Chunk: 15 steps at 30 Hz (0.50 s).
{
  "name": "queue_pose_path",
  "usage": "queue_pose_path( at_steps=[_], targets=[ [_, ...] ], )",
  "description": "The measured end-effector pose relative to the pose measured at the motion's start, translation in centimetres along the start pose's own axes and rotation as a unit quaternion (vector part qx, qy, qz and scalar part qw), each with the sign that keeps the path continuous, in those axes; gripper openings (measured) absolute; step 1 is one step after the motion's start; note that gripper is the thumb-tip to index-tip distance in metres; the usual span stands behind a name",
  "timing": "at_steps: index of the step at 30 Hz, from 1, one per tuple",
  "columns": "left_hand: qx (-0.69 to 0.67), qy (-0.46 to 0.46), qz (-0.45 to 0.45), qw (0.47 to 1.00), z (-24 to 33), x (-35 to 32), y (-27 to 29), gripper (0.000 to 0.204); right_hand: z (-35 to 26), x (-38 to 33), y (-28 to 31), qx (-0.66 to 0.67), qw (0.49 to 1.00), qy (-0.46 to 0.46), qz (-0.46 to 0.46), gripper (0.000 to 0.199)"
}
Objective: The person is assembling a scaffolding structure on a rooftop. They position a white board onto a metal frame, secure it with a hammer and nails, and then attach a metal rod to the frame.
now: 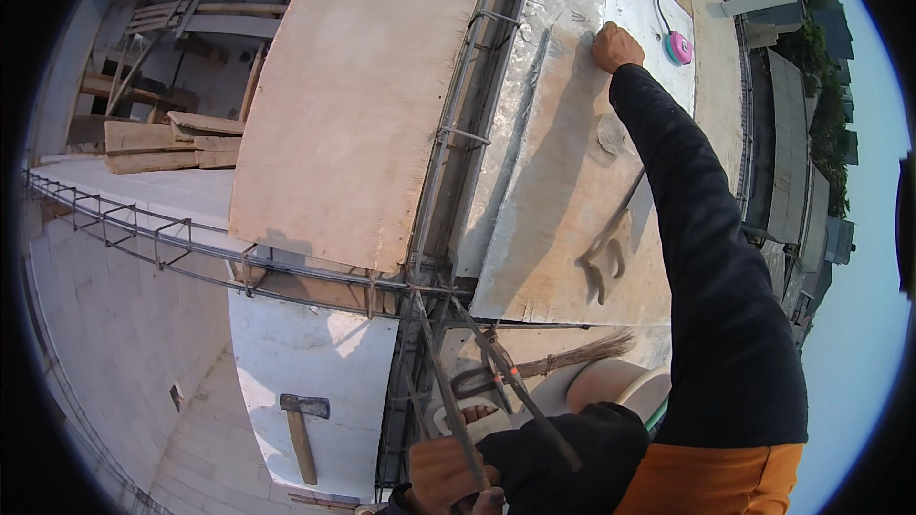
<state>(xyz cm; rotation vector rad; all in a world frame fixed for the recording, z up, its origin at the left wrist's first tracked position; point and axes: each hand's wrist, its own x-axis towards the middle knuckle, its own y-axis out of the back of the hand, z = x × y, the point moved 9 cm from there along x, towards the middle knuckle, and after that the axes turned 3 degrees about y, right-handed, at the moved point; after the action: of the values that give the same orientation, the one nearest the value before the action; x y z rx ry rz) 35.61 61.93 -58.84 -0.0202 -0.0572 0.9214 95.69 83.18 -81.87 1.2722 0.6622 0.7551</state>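
My right hand is closed in a fist, resting on the plywood sheet; whatever it may hold is hidden. Beside it lies a pink and teal tape measure with its strip pulled out. A few nails are scattered just above the hand. Nearer on the sheet is a handsaw with a wooden handle, its blade partly behind my right arm. At the bottom edge, part of my left hand shows by the lower end of an upright steel bar; its fingers are mostly cut off.
Tied rebar cages run through the gaps between panels. A large plywood board lies left of centre. A hatchet-shaped hammer rests on a pale panel at lower left. A straw broom and a bucket stand near my sandalled foot.
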Motion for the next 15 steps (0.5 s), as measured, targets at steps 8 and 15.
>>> queue_pose_path(
  at_steps=[8, 15],
  targets=[
    [0.012, -0.009, -0.005, 1.0, -0.1, -0.1, -0.2, 0.029, -3.8, 0.7, 1.0, 0.127, 0.985, 0.08, 0.09, 0.033],
    [0.007, -0.001, -0.007, 1.0, 0.1, 0.2, -0.2, 0.027, -4.4, -0.1, 1.3, 0.093, 0.993, 0.041, 0.055, 0.028]
  ],
)
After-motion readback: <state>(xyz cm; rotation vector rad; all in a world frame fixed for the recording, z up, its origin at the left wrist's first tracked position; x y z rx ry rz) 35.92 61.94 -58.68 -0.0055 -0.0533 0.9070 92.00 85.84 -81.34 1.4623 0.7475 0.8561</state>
